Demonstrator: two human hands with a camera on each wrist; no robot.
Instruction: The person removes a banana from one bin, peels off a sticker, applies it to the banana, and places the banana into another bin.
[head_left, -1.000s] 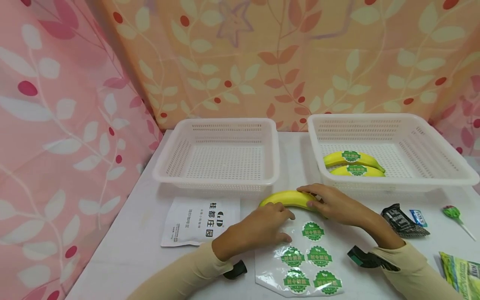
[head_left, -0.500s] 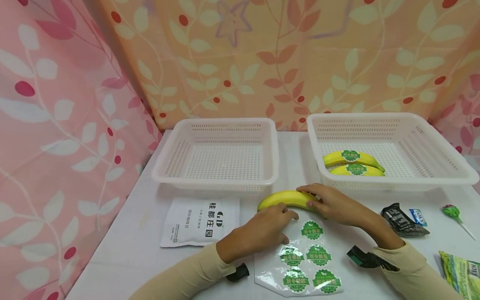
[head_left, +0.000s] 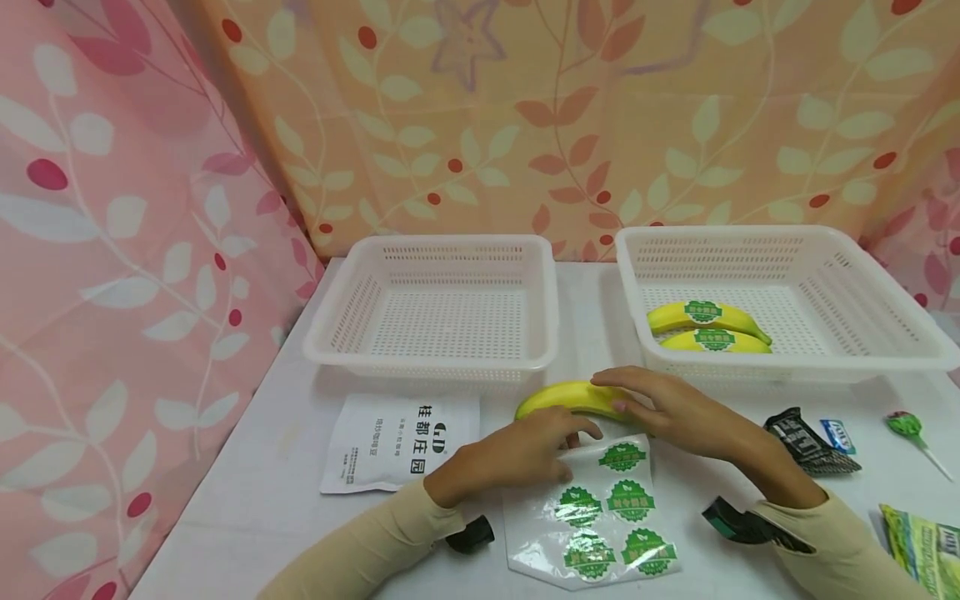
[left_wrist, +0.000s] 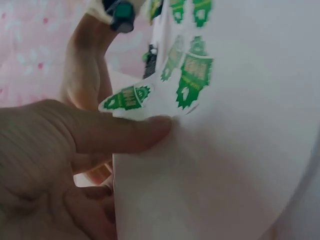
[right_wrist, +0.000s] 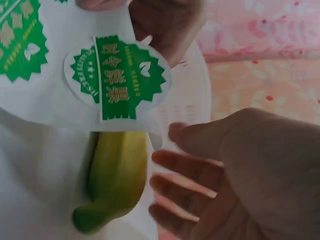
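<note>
My left hand (head_left: 517, 454) lies low before me, fingers curled, thumb and forefinger pinching. My right hand (head_left: 675, 408) reaches in from the right, palm down, fingers (right_wrist: 187, 172) straight and spread, its grip slack. Both forearms, in cream sleeves, angle inward so the fingertips nearly meet.

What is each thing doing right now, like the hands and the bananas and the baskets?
Left hand: lifting the sticker sheet's corner.
Right hand: open, resting on the bare banana.
Sticker sheet: corner curled up.
Bare banana: on table, no sticker.
Right basket: holds two stickered bananas.
Left basket: empty.
</note>
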